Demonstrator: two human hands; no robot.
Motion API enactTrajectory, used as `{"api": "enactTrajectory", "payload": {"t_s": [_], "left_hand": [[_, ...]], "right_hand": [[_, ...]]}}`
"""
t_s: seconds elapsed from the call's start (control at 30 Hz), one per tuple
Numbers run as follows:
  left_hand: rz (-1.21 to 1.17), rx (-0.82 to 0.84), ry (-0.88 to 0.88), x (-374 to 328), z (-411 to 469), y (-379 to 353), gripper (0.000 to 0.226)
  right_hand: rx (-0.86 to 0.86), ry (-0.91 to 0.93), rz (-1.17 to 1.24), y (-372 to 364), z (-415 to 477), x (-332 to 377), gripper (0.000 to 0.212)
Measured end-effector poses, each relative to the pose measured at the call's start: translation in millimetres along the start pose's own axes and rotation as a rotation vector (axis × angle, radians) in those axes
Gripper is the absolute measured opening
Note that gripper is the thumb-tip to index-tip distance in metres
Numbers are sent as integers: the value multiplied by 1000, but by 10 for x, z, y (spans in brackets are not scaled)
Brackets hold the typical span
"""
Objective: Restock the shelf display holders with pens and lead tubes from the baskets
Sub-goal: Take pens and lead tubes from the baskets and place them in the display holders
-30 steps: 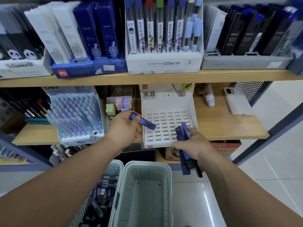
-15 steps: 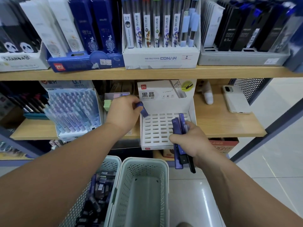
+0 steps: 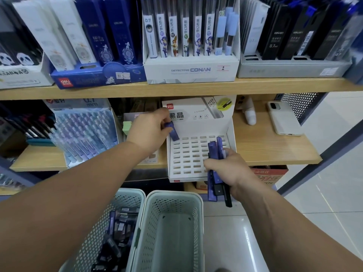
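The left hand [image 3: 148, 132] pinches one purple lead tube [image 3: 172, 132] at the top left corner of the white slotted holder [image 3: 188, 177]. The right hand [image 3: 225, 169] grips a bundle of tubes [image 3: 213, 152] beside the holder's right wall. Open slots [image 3: 193, 154] lie between both hands.

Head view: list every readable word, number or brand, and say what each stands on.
"DETECTIVE CONAN": white display box, front.
"2": price tag on that box.
"deli": red logo on the blue display box.
"HB 0.5": header card of the slotted holder.
"黑晶": same header card.
"0.7": black packs, upper right.
Labels on tubes in the basket: too blurred.
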State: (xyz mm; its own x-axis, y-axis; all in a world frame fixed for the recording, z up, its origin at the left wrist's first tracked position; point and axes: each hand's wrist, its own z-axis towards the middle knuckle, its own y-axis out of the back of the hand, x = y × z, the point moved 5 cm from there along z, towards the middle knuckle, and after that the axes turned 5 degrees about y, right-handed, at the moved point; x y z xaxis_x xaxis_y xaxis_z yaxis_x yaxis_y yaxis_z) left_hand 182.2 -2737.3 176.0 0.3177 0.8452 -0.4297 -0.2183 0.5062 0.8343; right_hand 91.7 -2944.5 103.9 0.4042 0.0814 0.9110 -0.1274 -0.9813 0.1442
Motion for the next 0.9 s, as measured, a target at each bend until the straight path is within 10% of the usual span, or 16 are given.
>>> {"api": "enactTrajectory", "payload": {"t_s": [0.9], "left_hand": [[213, 92, -104, -23, 136, -158, 17]], "right_hand": [[46, 53, 199, -28, 61, 55, 17]]}}
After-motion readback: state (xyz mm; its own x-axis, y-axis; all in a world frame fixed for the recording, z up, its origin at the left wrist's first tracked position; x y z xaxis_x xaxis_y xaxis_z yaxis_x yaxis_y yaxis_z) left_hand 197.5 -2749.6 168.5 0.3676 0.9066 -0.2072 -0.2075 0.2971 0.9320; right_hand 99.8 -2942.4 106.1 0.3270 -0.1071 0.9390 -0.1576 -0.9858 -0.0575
